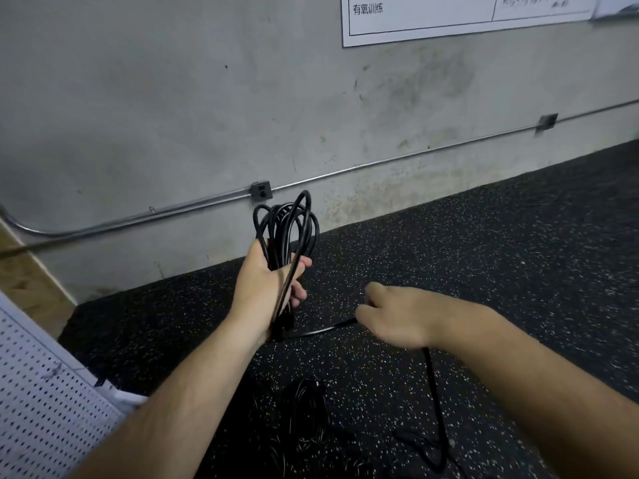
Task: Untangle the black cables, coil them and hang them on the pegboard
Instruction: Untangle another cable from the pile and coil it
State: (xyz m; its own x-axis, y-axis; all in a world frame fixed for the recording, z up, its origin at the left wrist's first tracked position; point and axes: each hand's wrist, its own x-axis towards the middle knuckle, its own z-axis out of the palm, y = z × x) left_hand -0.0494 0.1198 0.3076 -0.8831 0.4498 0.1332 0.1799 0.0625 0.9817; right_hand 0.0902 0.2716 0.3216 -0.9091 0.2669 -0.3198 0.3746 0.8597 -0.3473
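Note:
My left hand (268,283) grips a coil of black cable (287,224) whose loops stand up above the fist. A free length of the same cable (321,329) runs from the coil's lower end to my right hand (397,316), which holds it with curled fingers. Below my right wrist the cable (436,402) drops to the floor. More black cable (307,409) lies tangled on the floor between my forearms, hard to make out against the dark mat. The white pegboard (38,392) is at the lower left.
A grey concrete wall (173,115) stands ahead with a metal conduit (380,164) and two sockets along it. Black speckled rubber flooring (484,243) covers the ground. A white poster (449,15) hangs at the top right. A strip of wooden floor (27,285) shows at the left.

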